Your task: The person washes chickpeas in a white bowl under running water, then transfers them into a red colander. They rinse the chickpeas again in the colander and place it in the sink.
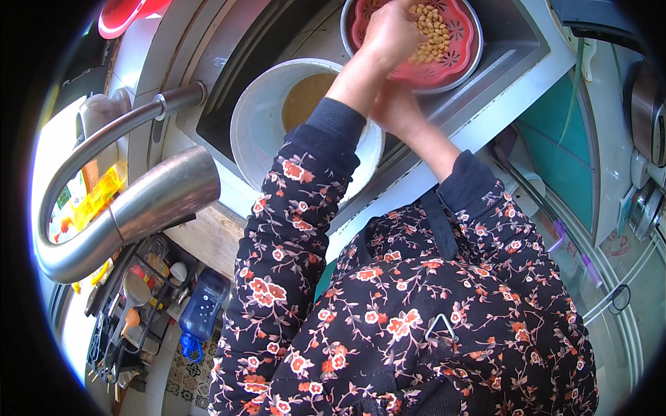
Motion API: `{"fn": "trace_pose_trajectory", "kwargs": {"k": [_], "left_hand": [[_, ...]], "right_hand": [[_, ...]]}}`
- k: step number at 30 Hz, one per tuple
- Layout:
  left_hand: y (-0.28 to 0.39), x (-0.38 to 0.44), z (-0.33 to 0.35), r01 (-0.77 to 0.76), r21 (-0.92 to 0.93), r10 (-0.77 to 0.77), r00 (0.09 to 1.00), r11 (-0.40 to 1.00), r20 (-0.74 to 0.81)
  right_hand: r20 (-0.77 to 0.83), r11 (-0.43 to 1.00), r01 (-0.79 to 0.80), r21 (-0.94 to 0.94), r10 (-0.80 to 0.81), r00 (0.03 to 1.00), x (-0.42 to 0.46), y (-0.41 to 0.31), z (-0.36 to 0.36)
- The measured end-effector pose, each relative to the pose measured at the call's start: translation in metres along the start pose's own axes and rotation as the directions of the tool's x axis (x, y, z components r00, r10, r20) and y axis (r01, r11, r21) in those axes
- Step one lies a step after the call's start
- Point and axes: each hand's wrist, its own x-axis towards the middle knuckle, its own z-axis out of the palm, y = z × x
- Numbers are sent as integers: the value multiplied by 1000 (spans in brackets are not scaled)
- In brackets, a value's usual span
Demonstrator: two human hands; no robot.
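A red plastic colander (pixel 408 73) with flower-shaped cut-outs sits inside a round metal basin (pixel 437 90) at the top of the view. Yellowish beans (pixel 434 34), apparently soybeans, lie in the colander. My left hand (pixel 393 34) reaches over them from the left, its fingertips among or just above the beans and partly hidden. Lower down, my right hand (pixel 395 109) is at the near side of the basin, blurred and partly covered by my left wrist; its grip is not visible. A white plastic bucket (pixel 255 119) stands left of the basin, holding brownish liquid (pixel 304 101).
Both vessels stand in a metal sink (pixel 520 49). A curved metal faucet (pixel 171 177) juts in from the left. Below it are a utensil rack (pixel 138 312) and a blue plastic bottle (pixel 205 304). A red container (pixel 119 18) is at the upper left, and metal appliances line the right edge.
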Motion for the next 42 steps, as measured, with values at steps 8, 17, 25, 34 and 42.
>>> {"fn": "trace_pose_trajectory", "kwargs": {"k": [8, 17, 25, 34, 42], "left_hand": [[32, -124, -106, 213, -103, -222, 971, 972, -87], [-117, -152, -115, 499, 758, -649, 749, 420, -133], [-226, -114, -63, 632, 671, -586, 731, 387, -351], [-168, -156, -34, 253, 851, -519, 854, 461, 28], [-192, -193, -43, 606, 686, -815, 579, 404, -32]], "right_hand": [[10, 975, -11, 222, 9, 1000, -5, -3, -4], [-14, 972, 15, 233, -12, 1000, -4, -5, -5], [85, 968, -106, 229, 88, 992, -4, -11, -13], [16, 968, -21, 251, 18, 1000, -2, -10, -12], [19, 962, -17, 271, 12, 1000, -3, -6, -9]]}}
